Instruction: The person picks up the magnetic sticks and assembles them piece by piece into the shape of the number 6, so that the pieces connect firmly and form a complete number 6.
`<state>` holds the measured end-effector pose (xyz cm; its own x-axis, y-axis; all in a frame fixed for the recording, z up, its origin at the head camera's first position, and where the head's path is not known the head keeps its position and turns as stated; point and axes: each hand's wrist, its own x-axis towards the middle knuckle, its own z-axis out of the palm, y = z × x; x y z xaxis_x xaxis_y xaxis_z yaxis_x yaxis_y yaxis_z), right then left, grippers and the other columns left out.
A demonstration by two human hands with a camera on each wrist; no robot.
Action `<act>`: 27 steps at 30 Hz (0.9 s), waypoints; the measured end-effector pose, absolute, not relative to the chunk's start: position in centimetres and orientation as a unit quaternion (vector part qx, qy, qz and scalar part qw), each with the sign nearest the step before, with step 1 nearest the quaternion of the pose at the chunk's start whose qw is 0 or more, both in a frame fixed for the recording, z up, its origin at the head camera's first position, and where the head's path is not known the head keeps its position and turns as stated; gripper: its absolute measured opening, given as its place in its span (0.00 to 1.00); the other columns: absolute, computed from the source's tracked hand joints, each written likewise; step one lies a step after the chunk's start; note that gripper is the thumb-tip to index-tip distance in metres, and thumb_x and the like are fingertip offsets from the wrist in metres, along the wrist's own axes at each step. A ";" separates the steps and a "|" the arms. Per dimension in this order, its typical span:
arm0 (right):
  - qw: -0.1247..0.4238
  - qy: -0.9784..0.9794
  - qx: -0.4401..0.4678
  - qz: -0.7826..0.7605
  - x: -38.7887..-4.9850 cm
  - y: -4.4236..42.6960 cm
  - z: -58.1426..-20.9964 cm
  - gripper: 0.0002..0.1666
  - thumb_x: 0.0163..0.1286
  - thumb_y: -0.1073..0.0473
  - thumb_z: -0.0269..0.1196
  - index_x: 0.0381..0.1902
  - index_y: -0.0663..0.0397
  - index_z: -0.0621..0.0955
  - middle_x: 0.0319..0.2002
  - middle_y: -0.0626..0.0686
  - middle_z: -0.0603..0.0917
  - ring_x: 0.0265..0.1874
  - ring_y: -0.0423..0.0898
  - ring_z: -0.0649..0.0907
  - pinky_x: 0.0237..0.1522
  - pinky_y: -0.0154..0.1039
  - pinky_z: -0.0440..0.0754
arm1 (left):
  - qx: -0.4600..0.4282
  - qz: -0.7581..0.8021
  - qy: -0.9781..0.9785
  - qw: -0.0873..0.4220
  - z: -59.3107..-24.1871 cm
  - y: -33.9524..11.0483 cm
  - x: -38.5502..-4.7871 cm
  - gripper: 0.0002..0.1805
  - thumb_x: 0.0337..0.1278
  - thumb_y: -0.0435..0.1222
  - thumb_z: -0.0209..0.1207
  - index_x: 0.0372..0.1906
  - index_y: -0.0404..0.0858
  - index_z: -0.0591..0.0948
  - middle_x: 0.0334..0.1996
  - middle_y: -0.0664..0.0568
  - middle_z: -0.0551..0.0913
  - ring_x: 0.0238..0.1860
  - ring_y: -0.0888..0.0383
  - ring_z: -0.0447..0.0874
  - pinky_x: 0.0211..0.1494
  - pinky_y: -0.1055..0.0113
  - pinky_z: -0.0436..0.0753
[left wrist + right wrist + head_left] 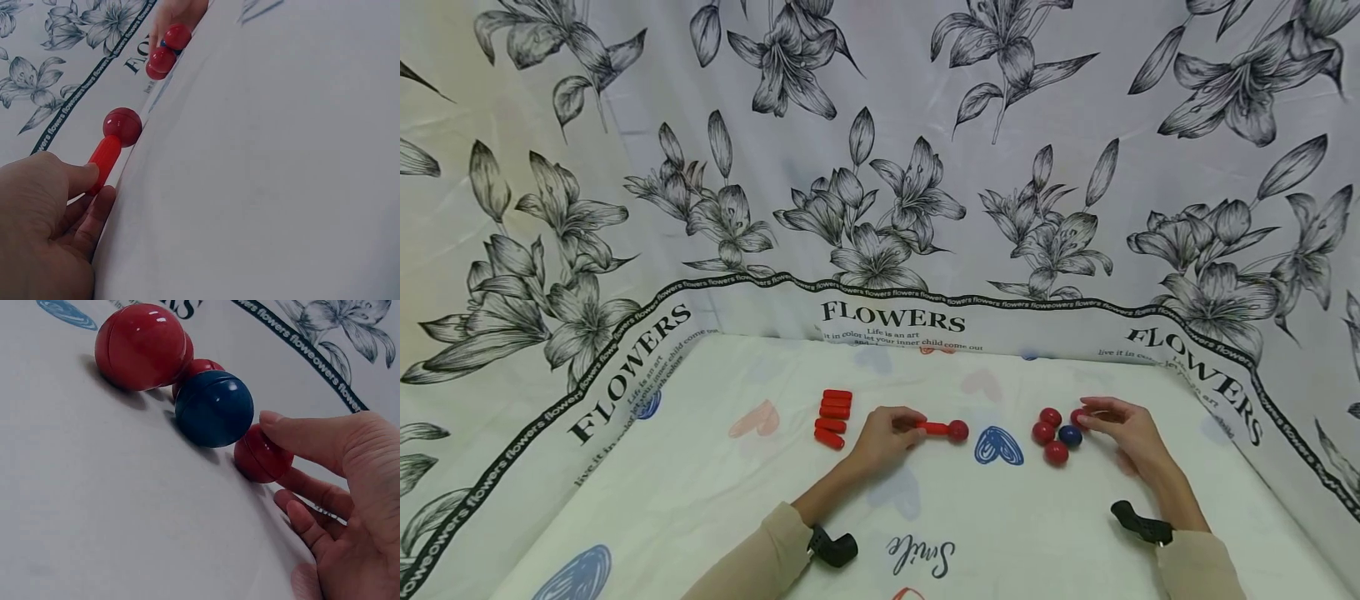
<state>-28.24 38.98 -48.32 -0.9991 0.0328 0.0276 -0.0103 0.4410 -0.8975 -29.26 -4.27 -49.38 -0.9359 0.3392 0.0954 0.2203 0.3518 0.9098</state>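
My left hand (886,433) pinches a red ridged handle (105,164) between thumb and fingers. A red ball (122,127) sits at the handle's far end, the two in one line. On the right, my right hand (1123,429) has thumb and fingers around a red ball (264,454) at the edge of a group of balls. Beside that ball is a dark blue ball (214,409), and another red ball (140,347) stands closer to the camera in the right wrist view. More red balls (1050,417) are in the same cluster.
Several red handles (833,412) lie in a loose column left of my left hand. The white tablecloth (1000,517) has printed hearts and lettering. A flower-printed curtain (880,325) rises behind the table. Each wrist wears a black strap (835,548).
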 end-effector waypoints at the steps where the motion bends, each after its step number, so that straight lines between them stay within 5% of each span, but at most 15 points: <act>1: 0.019 -0.851 -0.001 0.525 -28.3 39.0 -48.4 0.38 0.58 0.43 0.67 0.61 0.58 0.74 0.41 0.36 0.84 0.40 0.29 0.80 0.42 0.22 0.75 | 0.171 0.543 0.821 0.053 -49.4 -4.2 -29.2 0.11 0.56 0.41 0.64 0.45 0.48 0.84 0.35 0.59 0.84 0.32 0.60 0.80 0.35 0.69 0.81; 9: 0.014 -0.877 0.027 0.480 -28.1 39.6 -48.6 0.35 0.59 0.42 0.66 0.59 0.56 0.76 0.46 0.43 0.86 0.43 0.25 0.77 0.44 0.20 0.71 | 0.176 0.542 0.821 0.048 -49.7 -3.8 -29.4 0.10 0.56 0.42 0.63 0.44 0.51 0.84 0.35 0.61 0.84 0.34 0.62 0.80 0.37 0.70 0.81; 17: 0.012 -0.838 0.001 0.545 -27.5 40.4 -47.6 0.34 0.66 0.44 0.60 0.64 0.56 0.71 0.44 0.28 0.81 0.44 0.20 0.78 0.44 0.18 0.70 | 0.172 0.541 0.822 0.047 -49.7 -3.5 -29.6 0.09 0.56 0.43 0.64 0.43 0.54 0.84 0.35 0.61 0.84 0.34 0.61 0.80 0.38 0.69 0.80; 27: 0.025 -0.832 -0.006 0.554 -27.9 40.0 -48.1 0.35 0.64 0.46 0.63 0.64 0.58 0.70 0.45 0.30 0.77 0.43 0.21 0.77 0.43 0.19 0.76 | 0.158 0.536 0.828 0.050 -49.8 -4.1 -29.5 0.09 0.56 0.44 0.64 0.42 0.56 0.84 0.35 0.63 0.84 0.35 0.61 0.80 0.41 0.68 0.80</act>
